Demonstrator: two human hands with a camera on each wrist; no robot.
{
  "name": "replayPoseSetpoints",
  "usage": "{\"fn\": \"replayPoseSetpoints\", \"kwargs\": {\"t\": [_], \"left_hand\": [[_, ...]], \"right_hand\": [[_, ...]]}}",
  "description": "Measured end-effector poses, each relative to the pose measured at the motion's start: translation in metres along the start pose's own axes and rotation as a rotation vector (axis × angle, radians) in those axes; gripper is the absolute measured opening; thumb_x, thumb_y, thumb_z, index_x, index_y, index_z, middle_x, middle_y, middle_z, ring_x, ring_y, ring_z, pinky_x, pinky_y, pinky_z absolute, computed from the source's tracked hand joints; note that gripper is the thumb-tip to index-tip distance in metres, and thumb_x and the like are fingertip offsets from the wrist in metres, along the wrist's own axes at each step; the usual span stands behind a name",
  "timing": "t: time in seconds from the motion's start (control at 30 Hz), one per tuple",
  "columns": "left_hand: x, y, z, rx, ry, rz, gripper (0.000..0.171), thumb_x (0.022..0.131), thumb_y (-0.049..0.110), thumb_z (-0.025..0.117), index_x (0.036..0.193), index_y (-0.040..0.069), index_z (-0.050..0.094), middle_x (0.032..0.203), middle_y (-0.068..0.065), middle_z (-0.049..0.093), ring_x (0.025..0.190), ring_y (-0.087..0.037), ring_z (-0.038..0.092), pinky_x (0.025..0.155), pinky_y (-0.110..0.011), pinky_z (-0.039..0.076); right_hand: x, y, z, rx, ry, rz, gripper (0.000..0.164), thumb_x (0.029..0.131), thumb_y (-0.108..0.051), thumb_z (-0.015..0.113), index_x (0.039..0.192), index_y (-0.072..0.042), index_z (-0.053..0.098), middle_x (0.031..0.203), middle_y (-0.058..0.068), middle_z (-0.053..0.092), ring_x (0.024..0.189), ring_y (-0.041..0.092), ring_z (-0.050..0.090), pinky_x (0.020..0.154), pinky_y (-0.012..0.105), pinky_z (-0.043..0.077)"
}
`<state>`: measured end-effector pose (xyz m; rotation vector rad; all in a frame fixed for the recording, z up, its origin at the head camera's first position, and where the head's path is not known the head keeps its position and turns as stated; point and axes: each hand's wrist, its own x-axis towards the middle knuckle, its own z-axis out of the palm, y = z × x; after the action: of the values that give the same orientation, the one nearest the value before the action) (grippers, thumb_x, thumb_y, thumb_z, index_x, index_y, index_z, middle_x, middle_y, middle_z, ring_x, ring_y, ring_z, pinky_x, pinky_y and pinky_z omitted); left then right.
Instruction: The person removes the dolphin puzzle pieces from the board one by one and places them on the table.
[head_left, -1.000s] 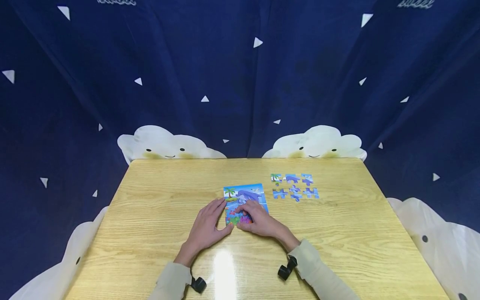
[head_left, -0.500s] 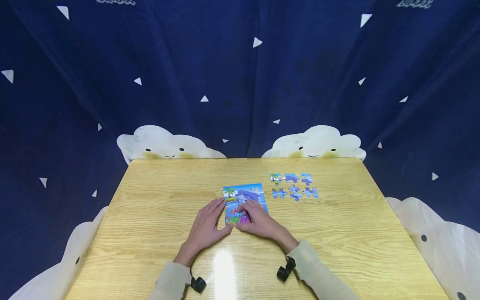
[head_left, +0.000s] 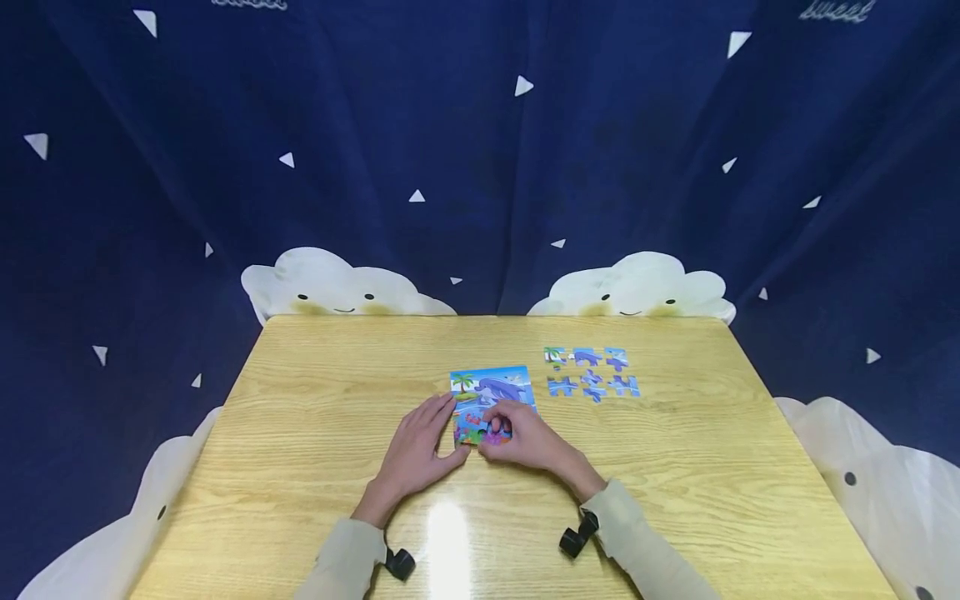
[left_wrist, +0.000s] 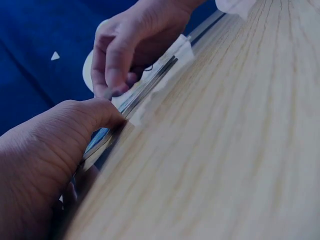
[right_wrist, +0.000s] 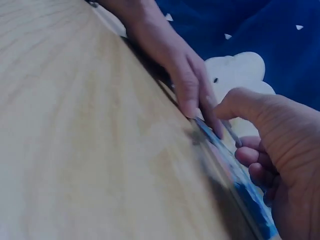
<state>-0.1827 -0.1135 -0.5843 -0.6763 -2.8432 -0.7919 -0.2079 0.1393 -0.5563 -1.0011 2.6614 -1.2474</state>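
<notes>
A dolphin jigsaw puzzle in a flat board lies mid-table, its lower right part beneath my right hand. That hand's thumb and curled fingers pinch a thin jigsaw piece, which stands tilted just above the board in the right wrist view; its picture is mostly hidden. My left hand rests along the board's left side with fingers extended. Its thumb touches the lower edge near the corner. In the left wrist view, the left thumb lies against the board's edge, close below the right fingertips.
Several loose jigsaw pieces lie in two rows to the right of the board, on the wooden table. A dark blue curtain with white clouds hangs behind the table. Both sleeves carry a black wrist camera.
My right hand has drawn a piece up from the lower part of the puzzle, and a dark gap shows there now. The left hand stays at the board's edge. The head view shifts slightly.
</notes>
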Motion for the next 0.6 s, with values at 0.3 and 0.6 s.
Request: {"fn": "replayPoseSetpoints", "kwargs": {"t": [0.3,0.6], "left_hand": [[0.001,-0.001,0.001,0.014,-0.029,-0.009,0.079,0.096,0.059,0.06,0.162,0.018,0.042,0.168,0.0,0.036,0.156,-0.028,0.029,0.123,-0.053,0.027],[0.0,0.0,0.001,-0.002,-0.002,0.015,0.072,0.097,0.055,0.06,0.159,0.02,0.047,0.167,0.001,0.038,0.156,-0.029,0.03,0.122,-0.055,0.028]], "right_hand": [[-0.014,0.015,-0.034,0.049,0.034,0.023,0.035,0.084,-0.019,0.085,0.114,-0.007,0.072,0.092,0.009,0.064,0.08,0.023,0.057,0.071,0.029,0.05],[-0.035,0.037,-0.058,0.022,0.093,0.031,0.035,0.083,-0.009,0.083,0.117,-0.005,0.072,0.091,0.01,0.064,0.078,0.022,0.057,0.068,0.025,0.051]]}}
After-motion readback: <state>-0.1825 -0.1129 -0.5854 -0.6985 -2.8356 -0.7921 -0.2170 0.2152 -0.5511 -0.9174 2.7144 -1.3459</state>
